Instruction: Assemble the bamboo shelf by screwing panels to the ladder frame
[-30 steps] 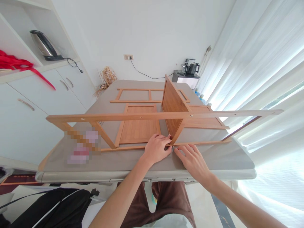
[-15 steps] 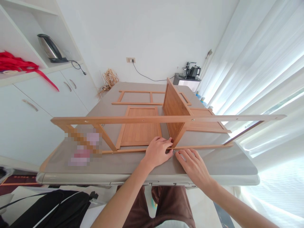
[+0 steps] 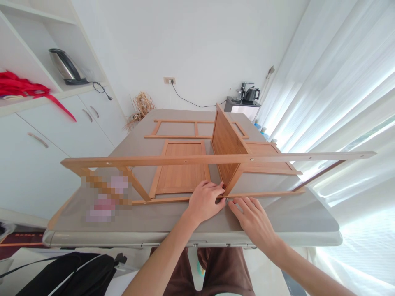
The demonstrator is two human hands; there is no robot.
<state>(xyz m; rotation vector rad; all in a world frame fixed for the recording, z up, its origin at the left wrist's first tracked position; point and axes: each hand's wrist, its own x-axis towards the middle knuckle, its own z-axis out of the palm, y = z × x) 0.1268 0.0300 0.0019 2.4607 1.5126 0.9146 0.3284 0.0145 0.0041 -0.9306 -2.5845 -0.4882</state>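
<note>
Honestly, next to nothing has changed over the last second: the view shifts a touch, and both hands are at the same joint. So my read is that the work is parked on this one spot and isn't finished there.

That joint is where the upright brown wooden panel (image 3: 226, 142) meets the long, thin, light-brown wooden lower rail (image 3: 268, 194) of a standing frame, on the grey-topped table (image 3: 293, 218). Using the joint as the clock centre, the panel rises at 12.

The left hand (image 3: 205, 203) is at 9 o'clock, fingers narrow around the rail, thumb on the near side, seemingly holding it. The right hand (image 3: 254, 216) is at 4, fingertips bunched beside a tiny metallic-looking piece (image 3: 227, 200); can't tell if they're pinching it.

A flat, rectangular light-brown wooden panel (image 3: 182, 176) lies around 10, and an open, slim-barred wooden frame (image 3: 179, 136) near 11.
</note>
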